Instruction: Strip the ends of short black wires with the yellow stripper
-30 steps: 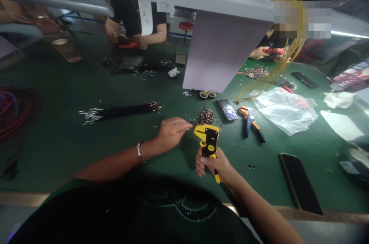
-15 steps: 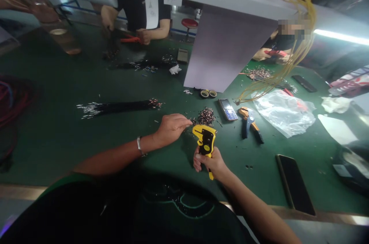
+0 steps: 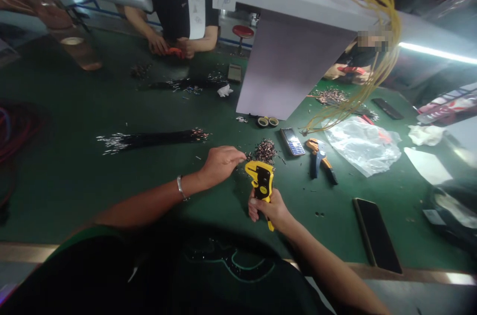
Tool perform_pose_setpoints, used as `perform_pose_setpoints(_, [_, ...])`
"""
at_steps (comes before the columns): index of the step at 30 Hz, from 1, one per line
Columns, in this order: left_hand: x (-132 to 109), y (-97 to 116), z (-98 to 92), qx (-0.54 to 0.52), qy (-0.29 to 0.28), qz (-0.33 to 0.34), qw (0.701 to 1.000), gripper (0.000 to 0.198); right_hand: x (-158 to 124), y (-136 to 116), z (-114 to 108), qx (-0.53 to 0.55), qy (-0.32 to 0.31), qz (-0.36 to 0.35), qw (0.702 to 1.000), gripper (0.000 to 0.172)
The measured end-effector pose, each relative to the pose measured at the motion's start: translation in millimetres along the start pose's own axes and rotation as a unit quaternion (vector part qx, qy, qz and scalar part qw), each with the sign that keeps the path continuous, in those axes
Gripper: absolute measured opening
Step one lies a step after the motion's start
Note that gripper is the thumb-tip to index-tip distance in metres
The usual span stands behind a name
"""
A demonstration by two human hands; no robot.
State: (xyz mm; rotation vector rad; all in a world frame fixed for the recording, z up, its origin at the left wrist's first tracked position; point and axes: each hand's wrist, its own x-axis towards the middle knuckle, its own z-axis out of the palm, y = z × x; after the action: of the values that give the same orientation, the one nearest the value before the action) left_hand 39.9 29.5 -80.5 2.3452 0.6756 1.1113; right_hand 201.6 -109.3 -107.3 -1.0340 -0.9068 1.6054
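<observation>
Because my right hand (image 3: 274,207) wraps the handles of the yellow wire stripper (image 3: 263,178), its nose sits free just beside the pile of small bits (image 3: 265,149), near my left hand (image 3: 220,166); probably placed to keep reach short. Can't tell whether the left fingertips close on anything. Head view count: one stripper gripped, one orange-and-blue tool (image 3: 319,160) on the green table (image 3: 67,166), one keypad phone (image 3: 293,142), one black phone (image 3: 378,235), one wire bundle (image 3: 160,139).

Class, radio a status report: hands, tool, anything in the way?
Right hand gripping yellow tool. Left hand pinched near tool's head, contents unclear. Pile of small bits just beyond, nothing visibly blocking.
</observation>
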Motion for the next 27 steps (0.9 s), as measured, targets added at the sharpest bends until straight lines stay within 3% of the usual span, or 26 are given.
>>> perform_pose_setpoints(10, [2,2,-2.9,-0.029,-0.021,-0.074,0.997,0.015,6,5,-5,0.05,-0.021,-0.008,0.999,0.027])
perform_pose_setpoints(19, [16,19,-18.9,-0.095,-0.155,-0.199,0.963,0.021,0,-6,-6,0.046,-0.057,-0.017,0.997,0.027])
perform_pose_setpoints(27, [18,20,-27.9,-0.154,-0.213,-0.21,0.942,0.021,-2,-11,-6,0.079,-0.086,-0.016,0.993,0.027])
